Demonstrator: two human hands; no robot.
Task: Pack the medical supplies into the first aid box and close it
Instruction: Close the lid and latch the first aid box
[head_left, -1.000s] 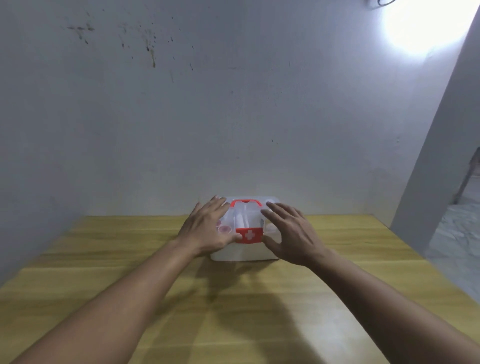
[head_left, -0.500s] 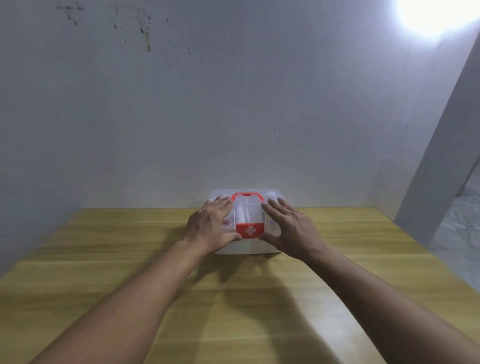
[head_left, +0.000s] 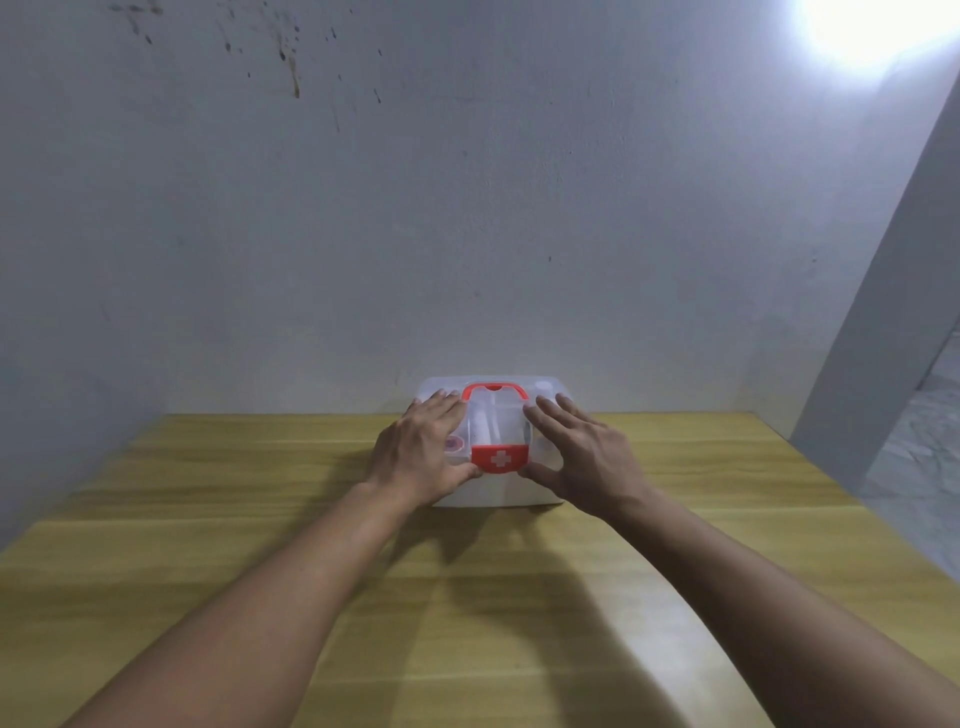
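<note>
A translucent white first aid box (head_left: 493, 496) stands on the wooden table (head_left: 249, 525), close to the back wall, with its lid down. A red handle (head_left: 492, 387) lies flat on the lid and a red latch with a white cross (head_left: 500, 459) sits at the front edge. My left hand (head_left: 418, 454) rests flat on the lid's left half, thumb at the front next to the latch. My right hand (head_left: 582, 457) mirrors it on the right half. Faint shapes of supplies show through the lid; I cannot tell them apart.
A grey wall rises just behind the box, and another wall bounds the table on the left. A pale pillar (head_left: 883, 338) stands at the table's right rear corner, with tiled floor (head_left: 924, 447) beyond it. My shadow falls on the tabletop in front of the box.
Both hands stay flat on the lid, with the thumbs settling closer to the red latch. The view has shifted slightly; the box has not visibly moved.
</note>
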